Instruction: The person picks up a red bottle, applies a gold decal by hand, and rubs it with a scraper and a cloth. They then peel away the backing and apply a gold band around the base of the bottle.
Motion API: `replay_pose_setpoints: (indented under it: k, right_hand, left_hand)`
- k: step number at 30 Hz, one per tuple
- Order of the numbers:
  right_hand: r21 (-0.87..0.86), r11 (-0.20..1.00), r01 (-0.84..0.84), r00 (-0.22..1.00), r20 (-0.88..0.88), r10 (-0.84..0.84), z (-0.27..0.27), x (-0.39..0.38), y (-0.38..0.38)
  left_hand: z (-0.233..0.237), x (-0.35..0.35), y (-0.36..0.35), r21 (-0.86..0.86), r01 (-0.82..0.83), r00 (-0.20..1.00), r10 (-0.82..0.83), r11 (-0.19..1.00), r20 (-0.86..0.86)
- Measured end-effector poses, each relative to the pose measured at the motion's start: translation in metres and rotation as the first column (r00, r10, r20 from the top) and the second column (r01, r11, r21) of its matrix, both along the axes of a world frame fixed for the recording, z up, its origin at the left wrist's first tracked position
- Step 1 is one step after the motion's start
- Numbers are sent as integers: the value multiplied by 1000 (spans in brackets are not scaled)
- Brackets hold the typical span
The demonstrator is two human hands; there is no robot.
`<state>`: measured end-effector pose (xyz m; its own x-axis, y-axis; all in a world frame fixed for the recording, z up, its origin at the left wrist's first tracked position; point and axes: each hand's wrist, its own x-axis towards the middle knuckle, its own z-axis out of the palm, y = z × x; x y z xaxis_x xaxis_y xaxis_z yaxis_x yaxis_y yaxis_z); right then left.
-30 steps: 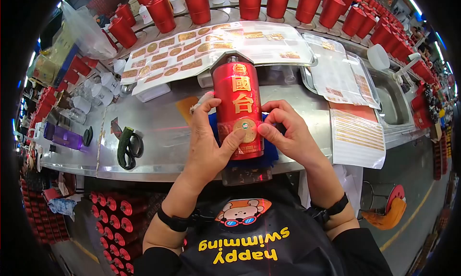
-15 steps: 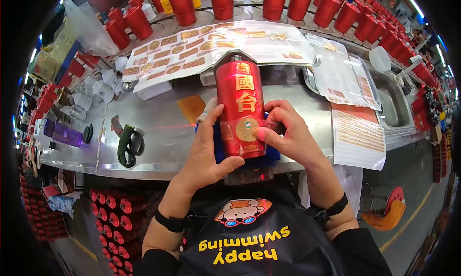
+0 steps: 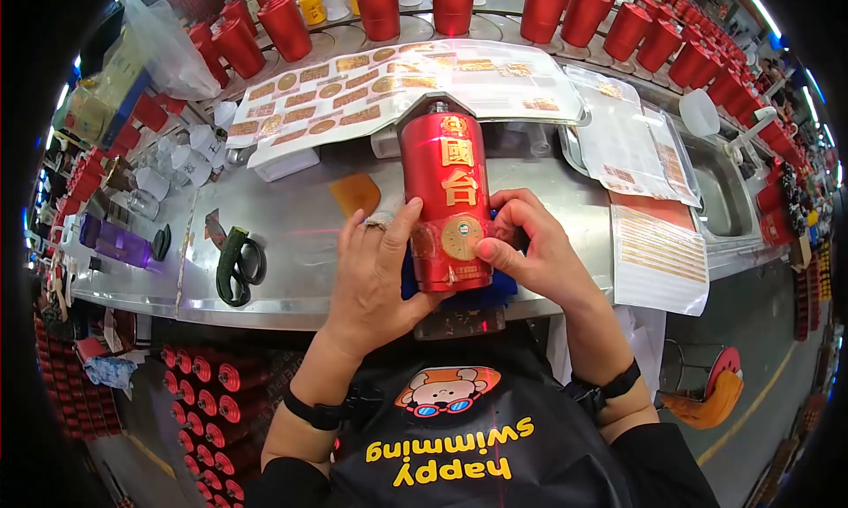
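Observation:
A red bottle [image 3: 446,185] with gold characters lies lengthwise on a blue pad [image 3: 503,287] at the near edge of the steel bench [image 3: 291,234]. My left hand [image 3: 375,274] cups its left side near the base. My right hand [image 3: 530,247] holds the right side, thumb pressing beside a round gold sticker [image 3: 461,237] low on the bottle. Both wrists wear black bands.
Sheets of gold stickers [image 3: 353,88] lie behind the bottle, more label sheets [image 3: 627,141] to the right. Rows of red bottles [image 3: 574,13] line the back. Green-handled scissors [image 3: 237,265] and a purple bottle [image 3: 110,243] lie left. A sink [image 3: 720,190] is at right.
My left thumb came off the round gold sticker and the hand slid to the bottle's left side. The right thumb stays pressed beside the sticker. The bottle barely moved.

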<state>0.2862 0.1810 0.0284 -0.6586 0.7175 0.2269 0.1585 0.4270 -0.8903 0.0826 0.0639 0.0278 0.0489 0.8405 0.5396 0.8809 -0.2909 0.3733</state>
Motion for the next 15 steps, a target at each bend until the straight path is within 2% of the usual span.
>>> replay_pose_setpoints:
  k: [5, 8, 15]
  right_hand:
    - [-28, 1000, -10, 1000, 7, 10, -1, 1, 1]
    - [-32, 999, -4, 1000, 10, 4, -3, 1, 2]
    - [-17, 1000, -6, 999, 32, 6, -2, 0, 2]
  left_hand:
    - [-2, 0, -2, -28, -4, 1000, 5, 1000, 10]
    - [3, 1, -4, -71, -30, 999, 27, 997, -39]
    - [5, 2, -3, -54, -21, 999, 20, 998, -26]
